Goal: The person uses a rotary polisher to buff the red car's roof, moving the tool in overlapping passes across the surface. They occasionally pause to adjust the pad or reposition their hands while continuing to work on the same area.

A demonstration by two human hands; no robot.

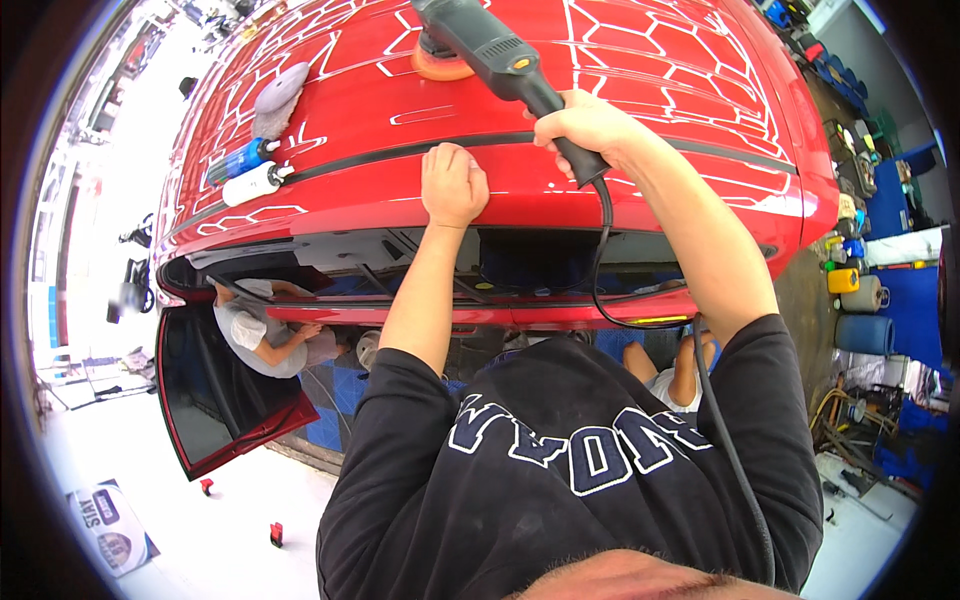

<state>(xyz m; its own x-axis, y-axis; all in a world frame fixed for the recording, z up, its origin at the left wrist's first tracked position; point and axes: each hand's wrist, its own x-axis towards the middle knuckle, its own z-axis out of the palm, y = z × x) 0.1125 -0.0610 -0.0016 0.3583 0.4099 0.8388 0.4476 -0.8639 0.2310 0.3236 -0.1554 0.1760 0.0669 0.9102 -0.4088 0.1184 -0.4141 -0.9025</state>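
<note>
My right hand [588,132] is wrapped around the rear handle of a dark grey electric polisher [492,55]. The polisher's orange pad [440,66] lies against the glossy red car roof [370,110]; its front end is cut off by the upper edge. My left hand [455,185] is closed in a fist and leans on the roof's near edge, beside the black trim strip [390,153]. Nothing shows in its fingers. Left of it, a blue bottle [240,163] and a white bottle [256,184] lie on the roof, with a grey cloth [281,92] farther back.
The polisher's black cord [598,270] loops past the side window and over my right shoulder. An open car door [225,390] stands at lower left, with a person [260,335] crouching by it. Another person's legs [683,375] show near my right side. Cans and a blue drum [863,335] stand at far right.
</note>
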